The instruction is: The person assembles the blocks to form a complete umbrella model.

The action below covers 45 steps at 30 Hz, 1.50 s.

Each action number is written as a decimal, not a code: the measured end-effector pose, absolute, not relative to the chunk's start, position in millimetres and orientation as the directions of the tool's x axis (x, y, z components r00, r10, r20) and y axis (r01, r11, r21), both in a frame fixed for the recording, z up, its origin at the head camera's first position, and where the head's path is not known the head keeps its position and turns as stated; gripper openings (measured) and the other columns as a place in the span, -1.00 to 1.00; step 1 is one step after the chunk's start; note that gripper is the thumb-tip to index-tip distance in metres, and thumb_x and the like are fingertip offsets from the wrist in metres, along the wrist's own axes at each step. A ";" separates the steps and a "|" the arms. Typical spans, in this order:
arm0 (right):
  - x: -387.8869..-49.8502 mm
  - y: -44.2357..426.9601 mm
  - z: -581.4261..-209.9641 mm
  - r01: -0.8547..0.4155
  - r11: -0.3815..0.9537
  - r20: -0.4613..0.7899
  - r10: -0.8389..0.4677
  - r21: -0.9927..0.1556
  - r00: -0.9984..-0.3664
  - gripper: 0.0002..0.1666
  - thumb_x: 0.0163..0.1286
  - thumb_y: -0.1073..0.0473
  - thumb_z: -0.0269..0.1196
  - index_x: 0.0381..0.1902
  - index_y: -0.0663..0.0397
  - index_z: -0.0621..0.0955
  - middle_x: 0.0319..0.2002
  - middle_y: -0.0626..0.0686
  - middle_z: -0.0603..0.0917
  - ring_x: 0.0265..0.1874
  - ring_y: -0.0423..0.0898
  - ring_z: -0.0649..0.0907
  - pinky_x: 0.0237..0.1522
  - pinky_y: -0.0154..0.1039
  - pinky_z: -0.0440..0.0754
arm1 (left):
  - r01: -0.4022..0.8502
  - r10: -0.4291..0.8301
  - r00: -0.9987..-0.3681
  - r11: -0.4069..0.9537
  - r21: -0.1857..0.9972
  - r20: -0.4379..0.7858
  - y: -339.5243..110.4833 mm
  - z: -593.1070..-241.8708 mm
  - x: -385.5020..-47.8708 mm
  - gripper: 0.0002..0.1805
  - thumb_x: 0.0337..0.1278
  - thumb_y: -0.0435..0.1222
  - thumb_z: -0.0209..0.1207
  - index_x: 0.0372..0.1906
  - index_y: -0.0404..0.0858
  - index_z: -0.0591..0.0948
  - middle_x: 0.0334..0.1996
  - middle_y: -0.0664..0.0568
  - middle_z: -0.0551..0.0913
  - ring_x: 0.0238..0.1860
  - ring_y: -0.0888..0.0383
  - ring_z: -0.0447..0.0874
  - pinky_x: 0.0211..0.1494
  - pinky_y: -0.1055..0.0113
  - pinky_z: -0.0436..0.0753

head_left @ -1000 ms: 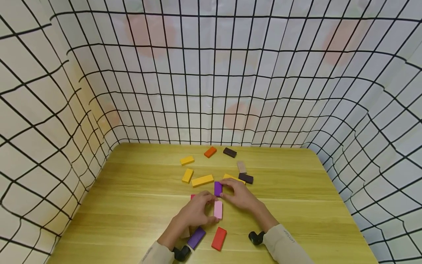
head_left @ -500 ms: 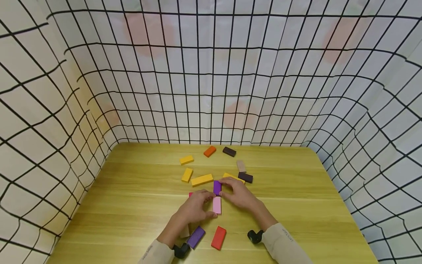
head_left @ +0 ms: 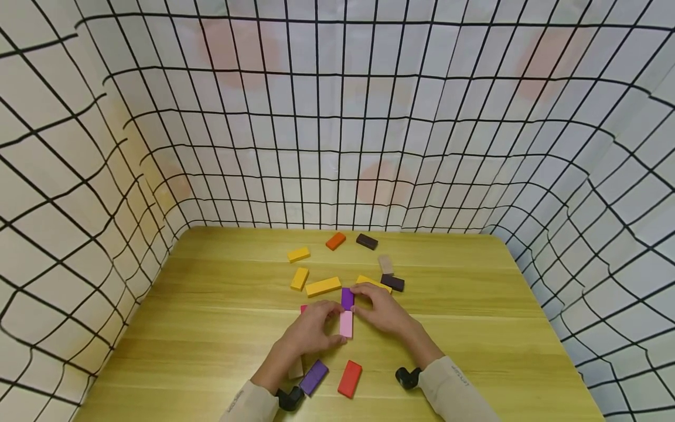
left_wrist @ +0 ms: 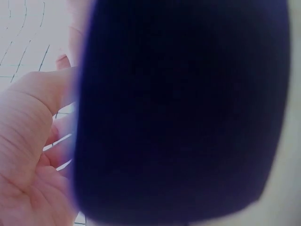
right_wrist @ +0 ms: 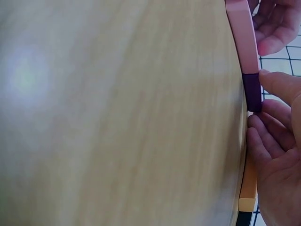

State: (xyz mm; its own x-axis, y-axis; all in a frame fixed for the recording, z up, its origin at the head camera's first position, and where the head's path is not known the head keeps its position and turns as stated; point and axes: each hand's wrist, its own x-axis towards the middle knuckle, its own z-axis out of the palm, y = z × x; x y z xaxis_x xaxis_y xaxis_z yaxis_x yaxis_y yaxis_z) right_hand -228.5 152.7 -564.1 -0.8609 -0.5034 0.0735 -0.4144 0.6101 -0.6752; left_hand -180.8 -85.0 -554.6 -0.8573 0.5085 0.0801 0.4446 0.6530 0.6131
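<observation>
In the head view a pink block (head_left: 345, 324) lies end to end against a purple block (head_left: 347, 299). My left hand (head_left: 310, 331) pinches the pink one at its ends, thumb at the near end. The thumb and fingertips of my right hand (head_left: 386, 310) hold the purple one from its right side. The right wrist view has the pink block (right_wrist: 243, 37) touching the purple block (right_wrist: 252, 92), with my right hand (right_wrist: 281, 174) beside them. A large dark shape covers most of the left wrist view, leaving part of my left hand (left_wrist: 26, 141) visible.
Yellow blocks (head_left: 323, 286) lie beyond the hands, with an orange block (head_left: 335, 241) and dark blocks (head_left: 367, 241) farther back. Nearer are a red block (head_left: 350, 379) and a violet block (head_left: 314, 377). Black wire grid (head_left: 337, 152) encloses the wooden table (head_left: 211, 305).
The pink block has slid away from the body together with my left hand, closing the gap to the purple block. My right hand has stayed nearly still on the purple block.
</observation>
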 end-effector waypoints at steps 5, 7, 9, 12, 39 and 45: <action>-228.1 154.5 -564.3 -0.428 0.604 0.078 -0.517 -0.672 -0.852 -0.47 0.47 0.07 0.33 0.35 0.05 0.59 0.35 0.02 0.59 0.40 0.02 0.53 0.46 0.02 0.47 | 0.452 0.501 -0.859 0.653 0.608 0.100 -83.6 -555.1 -180.4 -0.38 -0.03 -0.04 0.54 0.15 -0.15 0.64 0.05 0.08 0.71 0.05 0.18 0.64 0.20 0.21 0.67; -228.2 155.3 -564.8 -0.435 0.605 0.077 -0.525 -0.667 -0.848 -0.45 0.46 0.06 0.34 0.36 0.04 0.58 0.36 0.02 0.58 0.41 0.02 0.52 0.46 0.02 0.46 | 0.450 0.498 -0.861 0.655 0.607 0.102 -82.9 -555.0 -180.1 -0.38 -0.03 -0.04 0.54 0.16 -0.16 0.64 0.06 0.08 0.71 0.06 0.17 0.64 0.21 0.21 0.67; -228.0 156.1 -565.1 -0.440 0.605 0.076 -0.531 -0.663 -0.844 -0.43 0.46 0.04 0.34 0.37 0.04 0.57 0.37 0.02 0.57 0.42 0.03 0.51 0.47 0.02 0.46 | 0.447 0.494 -0.863 0.657 0.608 0.100 -82.5 -554.9 -179.8 -0.37 -0.03 -0.04 0.54 0.16 -0.16 0.64 0.08 0.07 0.71 0.08 0.16 0.65 0.22 0.19 0.67; -227.9 156.4 -565.4 -0.449 0.607 0.077 -0.538 -0.656 -0.839 -0.41 0.46 0.02 0.34 0.39 0.03 0.56 0.39 0.03 0.55 0.44 0.05 0.49 0.48 0.04 0.44 | 0.445 0.495 -0.864 0.656 0.610 0.098 -82.5 -554.4 -179.6 -0.36 -0.03 -0.05 0.55 0.17 -0.18 0.65 0.08 0.04 0.71 0.08 0.14 0.66 0.21 0.17 0.67; -225.6 155.4 -563.3 -0.429 0.601 0.063 -0.532 -0.674 -0.844 -0.38 0.48 0.02 0.32 0.42 0.03 0.52 0.45 0.05 0.49 0.50 0.07 0.42 0.54 0.07 0.34 | 0.538 0.613 -0.789 0.650 0.537 0.048 -92.7 -554.3 -204.0 -0.17 0.29 0.10 0.32 0.57 -0.08 0.35 0.60 0.08 0.25 0.58 -0.02 0.25 0.59 -0.01 0.33; -226.3 155.1 -564.7 -0.427 0.599 0.060 -0.533 -0.677 -0.844 -0.37 0.48 0.01 0.31 0.44 0.01 0.51 0.46 0.05 0.48 0.51 0.08 0.41 0.55 0.09 0.33 | 0.565 0.640 -0.768 0.656 0.501 0.028 -93.6 -554.5 -206.2 -0.16 0.31 0.17 0.26 0.59 -0.04 0.32 0.61 0.16 0.24 0.59 -0.01 0.24 0.59 -0.02 0.33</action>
State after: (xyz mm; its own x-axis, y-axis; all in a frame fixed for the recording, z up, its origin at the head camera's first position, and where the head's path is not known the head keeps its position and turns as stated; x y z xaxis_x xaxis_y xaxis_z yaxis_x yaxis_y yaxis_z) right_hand -226.3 155.1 -564.7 -0.8439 -0.5332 0.0600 -0.4268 0.5994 -0.6772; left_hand -206.2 -93.6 -554.5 -0.7676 0.6403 0.0280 0.5652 0.6557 0.5006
